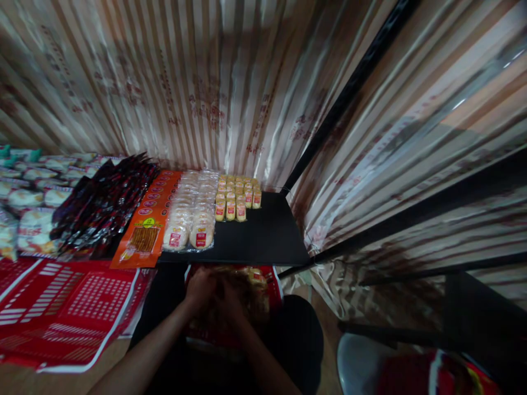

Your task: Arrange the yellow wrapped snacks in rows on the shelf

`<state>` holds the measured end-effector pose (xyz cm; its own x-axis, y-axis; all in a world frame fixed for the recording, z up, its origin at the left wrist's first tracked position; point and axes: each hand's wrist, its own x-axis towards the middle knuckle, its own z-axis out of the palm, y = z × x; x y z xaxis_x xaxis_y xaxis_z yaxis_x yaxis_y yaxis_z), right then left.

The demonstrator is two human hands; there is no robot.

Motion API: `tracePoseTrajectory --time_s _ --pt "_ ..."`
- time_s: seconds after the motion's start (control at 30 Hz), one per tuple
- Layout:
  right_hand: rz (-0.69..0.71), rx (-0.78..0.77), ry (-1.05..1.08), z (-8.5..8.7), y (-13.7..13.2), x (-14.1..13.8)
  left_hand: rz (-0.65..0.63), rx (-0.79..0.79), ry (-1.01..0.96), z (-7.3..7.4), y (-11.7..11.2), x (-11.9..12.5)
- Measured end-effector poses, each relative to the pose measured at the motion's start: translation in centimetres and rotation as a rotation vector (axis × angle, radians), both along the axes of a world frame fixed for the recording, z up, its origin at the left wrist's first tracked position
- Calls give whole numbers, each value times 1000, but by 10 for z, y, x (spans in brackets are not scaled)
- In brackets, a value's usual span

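My left hand [201, 286] and my right hand [229, 300] are close together over a red container with a white edge [276, 289], between my knees and just below the shelf's front edge. Inside the container lie yellowish wrapped pieces [257, 277]. Shadow and blur hide the fingers of both hands, so whether they hold anything does not show. Above them, on the black shelf [263, 238], small yellow packets with red labels [231, 209] stand in rows. Beside these are clear-wrapped round white cakes [201, 236].
Left along the shelf lie an orange snack packet [142, 225], a heap of dark shiny packets [107, 200] and white packets [37, 225]. A red basket [66, 312] is at lower left. Black metal poles [349, 90] cross in front of a striped curtain [185, 82]. A pale stool [358, 362] stands lower right.
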<state>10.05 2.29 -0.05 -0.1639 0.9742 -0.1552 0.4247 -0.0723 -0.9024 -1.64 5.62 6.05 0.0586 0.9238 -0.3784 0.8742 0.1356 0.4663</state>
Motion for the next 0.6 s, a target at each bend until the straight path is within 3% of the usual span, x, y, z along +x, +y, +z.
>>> tracePoseTrajectory --time_s 0.3,0.47,0.6 --pt "-160 92 -281 35 -19 17 91 199 -273 18 -3 16" --pt "-235 152 -420 43 -18 22 77 252 -413 26 -1 31" --pt "-324 225 -416 47 -10 33 79 339 -479 32 3 44"
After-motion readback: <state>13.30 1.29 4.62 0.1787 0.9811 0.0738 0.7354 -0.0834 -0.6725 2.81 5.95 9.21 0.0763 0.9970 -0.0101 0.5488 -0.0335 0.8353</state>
